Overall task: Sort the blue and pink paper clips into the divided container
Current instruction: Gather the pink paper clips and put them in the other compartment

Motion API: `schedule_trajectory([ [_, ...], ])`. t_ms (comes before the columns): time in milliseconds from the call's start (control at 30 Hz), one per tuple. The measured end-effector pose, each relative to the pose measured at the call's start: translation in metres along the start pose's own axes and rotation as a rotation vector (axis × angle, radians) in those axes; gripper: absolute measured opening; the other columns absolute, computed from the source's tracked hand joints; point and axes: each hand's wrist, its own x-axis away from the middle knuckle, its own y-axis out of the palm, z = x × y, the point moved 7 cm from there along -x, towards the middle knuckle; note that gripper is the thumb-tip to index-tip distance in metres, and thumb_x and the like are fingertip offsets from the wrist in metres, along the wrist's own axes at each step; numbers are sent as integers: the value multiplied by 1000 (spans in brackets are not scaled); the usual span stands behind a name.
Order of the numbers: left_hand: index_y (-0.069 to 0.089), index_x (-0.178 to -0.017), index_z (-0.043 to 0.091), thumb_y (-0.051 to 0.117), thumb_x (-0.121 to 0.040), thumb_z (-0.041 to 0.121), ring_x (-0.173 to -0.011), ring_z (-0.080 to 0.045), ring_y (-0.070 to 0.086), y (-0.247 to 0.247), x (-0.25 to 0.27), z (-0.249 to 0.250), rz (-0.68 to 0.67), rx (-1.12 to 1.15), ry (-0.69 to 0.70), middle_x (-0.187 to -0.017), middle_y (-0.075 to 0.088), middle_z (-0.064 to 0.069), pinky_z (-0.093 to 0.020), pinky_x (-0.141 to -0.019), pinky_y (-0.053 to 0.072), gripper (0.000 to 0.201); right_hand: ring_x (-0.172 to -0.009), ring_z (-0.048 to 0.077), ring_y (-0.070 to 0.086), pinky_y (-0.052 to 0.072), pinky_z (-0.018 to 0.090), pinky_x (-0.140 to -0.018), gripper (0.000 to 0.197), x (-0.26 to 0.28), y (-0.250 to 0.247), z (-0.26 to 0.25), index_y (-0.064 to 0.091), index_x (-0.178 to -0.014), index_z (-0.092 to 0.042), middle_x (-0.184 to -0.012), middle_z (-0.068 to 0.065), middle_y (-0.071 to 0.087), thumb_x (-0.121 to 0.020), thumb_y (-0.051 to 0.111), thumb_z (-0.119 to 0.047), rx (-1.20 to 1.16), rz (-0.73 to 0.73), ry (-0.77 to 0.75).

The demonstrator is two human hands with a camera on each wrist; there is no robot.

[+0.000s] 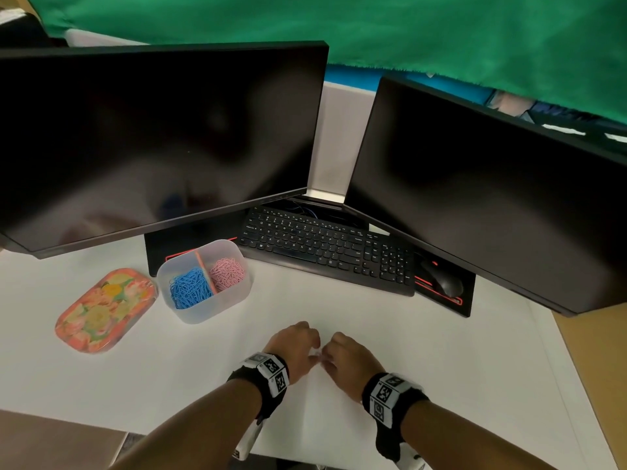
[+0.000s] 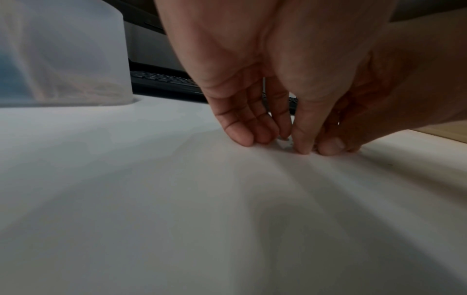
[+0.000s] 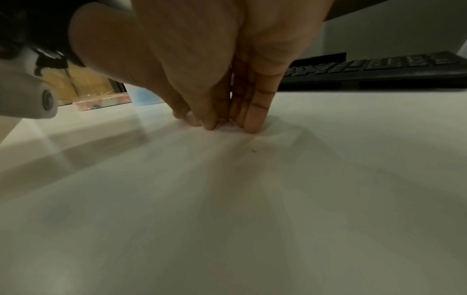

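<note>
A clear divided container (image 1: 203, 310) stands on the white table, with blue paper clips (image 1: 191, 288) in its left half and pink paper clips (image 1: 227, 273) in its right half. Both hands meet in front of me, fingertips down on the table. Between them lies a small pale pink clip (image 1: 318, 354), partly hidden. My left hand (image 1: 312, 347) pinches at it with thumb and fingers (image 2: 240, 137). From the other side my right hand (image 1: 327, 353) closes thumb and fingers (image 3: 252, 123) on the same pale clip (image 3: 223, 124).
A flowered oval tray (image 1: 105, 310) lies left of the container. Behind are a black keyboard (image 1: 325, 249), a mouse (image 1: 444, 279) and two dark monitors (image 1: 152, 140) (image 1: 492, 191). The container's wall (image 2: 63, 55) looms close on the left.
</note>
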Motion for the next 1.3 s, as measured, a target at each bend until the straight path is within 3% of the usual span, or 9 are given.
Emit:
schedule_trajectory([
  [400, 69, -104, 20, 57, -87, 17, -91, -14, 59, -9, 1, -16, 31, 203, -76, -103, 64, 2, -21, -80, 47, 21, -103, 28, 57, 42, 31, -82, 29, -11, 1, 0, 55, -108, -5, -112, 13, 57, -100, 42, -29, 11, -112, 148],
  [567, 70, -79, 23, 56, -83, 16, -75, -12, 63, -12, 1, -36, 96, 600, -274, -81, 69, 5, -23, -73, 50, 16, -80, 24, 60, 50, 32, -74, 28, -10, -9, 1, 59, -85, -10, -89, 9, 65, -96, 48, -33, -147, -42, 183],
  [700, 65, -84, 7, 52, -95, 23, -66, -21, 58, -12, -1, -32, 46, 1234, -484, -76, 62, -11, -33, -67, 50, 24, -59, 13, 57, 53, 29, -60, 18, -14, -37, -4, 62, -82, -14, -69, -1, 62, -92, 55, -28, -409, 102, 242],
  [800, 66, -85, 2, 44, -100, 33, -78, -28, 66, -18, -1, -16, 34, 1509, -534, -83, 69, -17, -43, -83, 56, 40, -62, 11, 57, 51, 24, -62, 11, -27, -62, -24, 63, -82, -16, -72, 0, 63, -90, 57, -20, -475, 172, 214],
  [867, 65, -81, 4, 42, -101, 32, -73, -25, 66, -22, -3, -6, 41, 1692, -533, -80, 68, -15, -38, -72, 57, 42, -70, 12, 62, 55, 27, -71, 12, -35, -72, -35, 66, -85, -17, -79, 1, 67, -86, 56, -10, -509, 170, 203],
  [933, 65, -89, 3, 39, -102, 28, -63, -18, 66, -29, -4, 0, 72, 1819, -536, -78, 69, -11, -30, -58, 56, 39, -73, 7, 63, 54, 22, -72, 16, -40, -80, -39, 69, -92, -18, -82, -3, 69, -82, 60, -9, -538, 172, 191],
  [1067, 62, -100, -5, 32, -103, 26, -71, -26, 65, -37, 0, -12, 144, 1793, -581, -80, 66, -18, -36, -66, 54, 44, -69, 5, 58, 47, 16, -64, 7, -27, -86, -26, 65, -86, -23, -77, -7, 64, -85, 60, -17, -463, 264, 177],
  [1233, 60, -89, -2, 35, -102, 25, -74, -29, 60, -28, 9, -33, 154, 1740, -659, -83, 62, -18, -38, -73, 52, 39, -78, 17, 54, 40, 23, -66, 9, 1, -21, -3, 48, -80, -23, -90, 0, 60, -85, 51, -16, -138, -3, 272],
  [1300, 61, -91, -2, 36, -102, 25, -77, -30, 62, -24, 11, -37, 149, 1729, -672, -85, 63, -19, -39, -77, 52, 39, -80, 19, 52, 35, 24, -66, 13, 3, -9, -3, 43, -79, -22, -90, 1, 58, -85, 45, -11, -92, -22, 260],
])
